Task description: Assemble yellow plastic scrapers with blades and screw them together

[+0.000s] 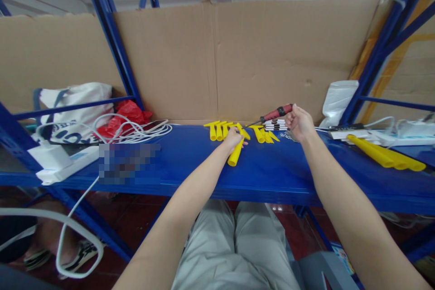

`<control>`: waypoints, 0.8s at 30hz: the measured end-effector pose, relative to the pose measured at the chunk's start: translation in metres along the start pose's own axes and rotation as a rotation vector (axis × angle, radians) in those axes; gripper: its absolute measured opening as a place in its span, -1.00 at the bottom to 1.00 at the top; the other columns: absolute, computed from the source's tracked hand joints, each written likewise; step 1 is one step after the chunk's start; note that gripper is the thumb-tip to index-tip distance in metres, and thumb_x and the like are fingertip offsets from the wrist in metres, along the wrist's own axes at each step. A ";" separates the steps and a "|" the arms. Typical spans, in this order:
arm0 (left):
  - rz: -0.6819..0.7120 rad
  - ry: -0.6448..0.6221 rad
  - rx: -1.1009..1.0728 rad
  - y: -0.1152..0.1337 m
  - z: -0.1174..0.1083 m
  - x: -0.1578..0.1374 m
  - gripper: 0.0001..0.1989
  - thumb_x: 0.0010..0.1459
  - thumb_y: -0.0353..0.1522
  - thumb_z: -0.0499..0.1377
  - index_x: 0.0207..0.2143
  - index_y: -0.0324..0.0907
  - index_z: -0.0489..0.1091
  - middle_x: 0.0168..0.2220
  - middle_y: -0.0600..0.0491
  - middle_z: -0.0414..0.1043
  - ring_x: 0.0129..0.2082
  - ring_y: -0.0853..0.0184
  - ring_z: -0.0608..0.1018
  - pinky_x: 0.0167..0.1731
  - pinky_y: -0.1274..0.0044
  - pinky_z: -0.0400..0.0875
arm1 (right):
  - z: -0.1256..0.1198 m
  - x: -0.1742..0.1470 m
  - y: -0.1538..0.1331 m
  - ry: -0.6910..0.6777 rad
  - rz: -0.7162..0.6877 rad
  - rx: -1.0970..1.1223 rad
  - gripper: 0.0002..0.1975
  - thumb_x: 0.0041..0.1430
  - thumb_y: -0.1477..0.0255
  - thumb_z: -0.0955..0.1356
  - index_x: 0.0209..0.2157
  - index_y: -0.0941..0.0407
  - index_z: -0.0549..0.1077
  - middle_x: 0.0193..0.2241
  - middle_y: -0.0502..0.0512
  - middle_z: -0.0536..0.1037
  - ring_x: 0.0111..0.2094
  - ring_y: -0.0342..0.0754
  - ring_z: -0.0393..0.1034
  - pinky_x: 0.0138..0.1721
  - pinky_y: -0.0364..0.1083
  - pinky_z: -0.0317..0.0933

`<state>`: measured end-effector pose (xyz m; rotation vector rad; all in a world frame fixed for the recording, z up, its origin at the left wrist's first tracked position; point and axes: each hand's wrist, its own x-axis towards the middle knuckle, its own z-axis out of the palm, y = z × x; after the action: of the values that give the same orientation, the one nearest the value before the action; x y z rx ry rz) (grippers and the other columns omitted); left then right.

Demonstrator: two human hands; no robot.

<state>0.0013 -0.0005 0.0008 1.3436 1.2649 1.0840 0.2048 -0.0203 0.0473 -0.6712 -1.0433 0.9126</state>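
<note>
1. Fingers of the left hand (234, 137) grasp a yellow tube (234, 157), its wide end angled toward six o'clock above the blue tabletop (186, 152).
2. At two o'clock from it, the right hand's (301, 122) fingers grip a red-handled screwdriver (272, 115).
3. Yellow T-shaped pieces (219, 132) lie at ten o'clock.

Blue bench (272, 172) with yellow pieces (219, 133), coiled white cable (146, 133), power strip (76, 164)

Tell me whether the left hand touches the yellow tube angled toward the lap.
Touching: the head view shows the left hand gripping the yellow tube.
</note>
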 end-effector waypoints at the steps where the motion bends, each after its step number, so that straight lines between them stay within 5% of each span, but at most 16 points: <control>1: 0.000 -0.001 0.004 0.000 0.000 0.000 -0.64 0.12 -0.59 0.00 -0.04 -0.17 0.07 -0.30 0.00 0.43 -0.57 0.44 0.53 -0.67 0.70 0.27 | 0.000 0.000 0.000 -0.004 -0.005 -0.001 -0.69 -0.04 0.22 0.41 -0.50 0.09 0.24 -0.74 -0.17 0.23 -0.76 -0.29 0.08 -0.78 -0.28 -0.05; 13: 0.007 0.003 0.019 0.001 0.000 -0.002 -0.64 0.11 -0.59 0.01 -0.05 -0.18 0.08 -0.30 0.00 0.42 -0.58 0.44 0.52 -0.64 0.66 0.30 | -0.002 0.004 0.005 0.064 -0.044 -0.032 -0.55 -0.19 0.15 0.46 -0.56 0.09 0.14 -0.74 -0.20 0.18 -0.77 -0.31 0.07 -0.80 -0.29 -0.06; 20: 0.006 -0.005 0.023 0.002 0.000 -0.003 -0.64 0.12 -0.60 0.00 -0.04 -0.18 0.08 -0.32 0.01 0.40 -0.58 0.45 0.52 -0.66 0.69 0.27 | -0.003 0.004 0.004 0.037 -0.004 -0.035 -0.59 -0.14 0.11 0.43 -0.52 0.08 0.20 -0.81 -0.23 0.08 -0.80 -0.30 -0.02 -0.80 -0.29 -0.10; 24: 0.008 -0.003 0.024 0.002 0.000 -0.003 -0.65 0.12 -0.59 0.00 -0.05 -0.17 0.08 -0.32 0.02 0.39 -0.56 0.44 0.53 -0.67 0.69 0.27 | -0.002 0.002 0.002 0.006 -0.001 -0.025 -0.64 -0.08 0.17 0.42 -0.51 0.09 0.21 -0.77 -0.18 0.20 -0.78 -0.30 0.04 -0.79 -0.28 -0.07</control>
<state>0.0011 -0.0037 0.0027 1.3686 1.2750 1.0749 0.2062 -0.0180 0.0459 -0.6939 -1.0511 0.8971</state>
